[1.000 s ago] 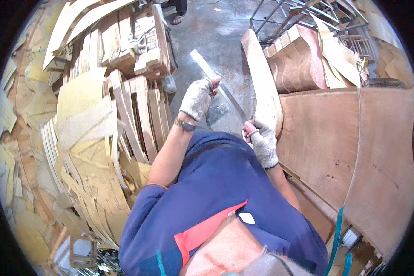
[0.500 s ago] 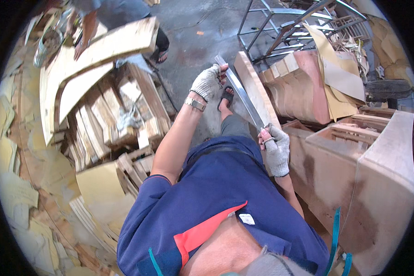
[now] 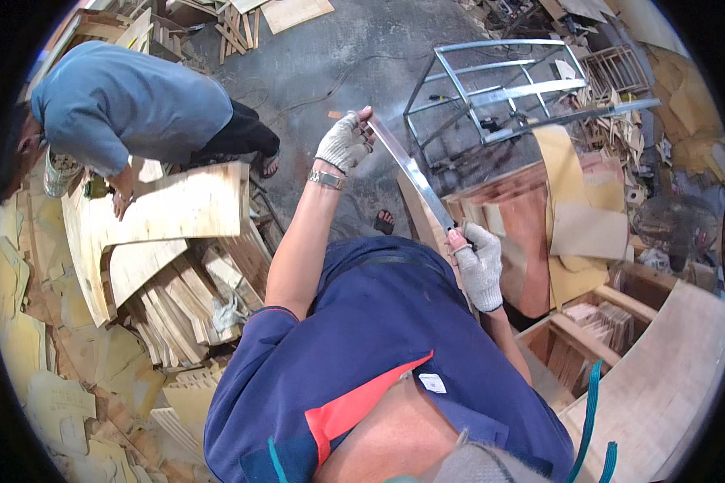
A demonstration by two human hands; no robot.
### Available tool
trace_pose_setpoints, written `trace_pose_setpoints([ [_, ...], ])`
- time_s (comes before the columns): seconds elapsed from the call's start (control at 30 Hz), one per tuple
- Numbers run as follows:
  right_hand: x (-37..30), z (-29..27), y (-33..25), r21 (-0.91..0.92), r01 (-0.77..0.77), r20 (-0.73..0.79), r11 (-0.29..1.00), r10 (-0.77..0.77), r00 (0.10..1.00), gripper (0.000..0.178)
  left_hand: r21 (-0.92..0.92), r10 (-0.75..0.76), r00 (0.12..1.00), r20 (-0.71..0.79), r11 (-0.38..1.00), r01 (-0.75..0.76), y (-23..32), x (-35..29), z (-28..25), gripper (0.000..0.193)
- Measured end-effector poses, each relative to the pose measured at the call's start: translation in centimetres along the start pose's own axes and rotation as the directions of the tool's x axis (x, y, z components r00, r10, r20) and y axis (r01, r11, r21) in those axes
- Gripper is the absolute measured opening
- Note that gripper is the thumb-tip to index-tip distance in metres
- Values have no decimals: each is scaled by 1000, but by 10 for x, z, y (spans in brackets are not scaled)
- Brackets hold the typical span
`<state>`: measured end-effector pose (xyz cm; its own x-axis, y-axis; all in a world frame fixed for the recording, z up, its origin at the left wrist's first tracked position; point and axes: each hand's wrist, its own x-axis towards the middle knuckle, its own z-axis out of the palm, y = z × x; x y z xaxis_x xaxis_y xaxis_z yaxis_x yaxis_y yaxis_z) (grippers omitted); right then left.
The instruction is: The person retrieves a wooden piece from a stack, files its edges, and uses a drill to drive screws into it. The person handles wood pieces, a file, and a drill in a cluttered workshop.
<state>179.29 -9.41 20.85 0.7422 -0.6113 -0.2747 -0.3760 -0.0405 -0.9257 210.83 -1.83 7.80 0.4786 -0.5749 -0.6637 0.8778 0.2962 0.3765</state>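
Observation:
A long, narrow, shiny metal strip (image 3: 412, 173) slants across in front of my body, both of its ends in my fingers. My left hand (image 3: 345, 145), in a white knit glove with bare fingertips, pinches the far end. The near end is gripped by my right hand (image 3: 478, 264), gloved the same way, close to my waist on the right. Exactly what kind of strip it is cannot be made out. Below its middle, a sandalled foot (image 3: 385, 220) shows on the grey floor.
At left, a person in blue (image 3: 133, 101) bends over a curved wooden panel (image 3: 177, 205) on stacked wood pieces (image 3: 165, 318). A metal frame (image 3: 491, 92) stands ahead right. Plywood parts (image 3: 532, 241) and an open wooden box (image 3: 592, 338) crowd my right side. Thin sheets (image 3: 52, 402) litter the left floor.
My view has tilted up, bringing more floor, the person in blue and the metal frame into sight. Both hands keep hold of the strip, which has shifted slightly left in the picture.

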Motion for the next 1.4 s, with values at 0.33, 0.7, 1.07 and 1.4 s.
trace_pose_setpoints([
  [0.33, 229, 13, -69, -445, 279, -115, 851, -364, 924, 29, -127, 250, 940, -231, 950, -284, 165, 192, -13, 26],
  [0.7, 487, 72, -140, -809, 410, -22, 422, -718, 695, 16, 627, -18, 946, 323, 753, -199, 248, 201, 201, 45],
  [1.07, 718, 65, -160, -787, 560, 82, 259, -856, 511, 12, 665, -63, 978, 197, 742, -86, 336, 382, 296, 30],
  [1.4, 911, 8, -231, -107, 110, 100, 988, -100, 990, 26, 717, 20, 933, 359, 634, -289, 429, 531, 427, 23],
])
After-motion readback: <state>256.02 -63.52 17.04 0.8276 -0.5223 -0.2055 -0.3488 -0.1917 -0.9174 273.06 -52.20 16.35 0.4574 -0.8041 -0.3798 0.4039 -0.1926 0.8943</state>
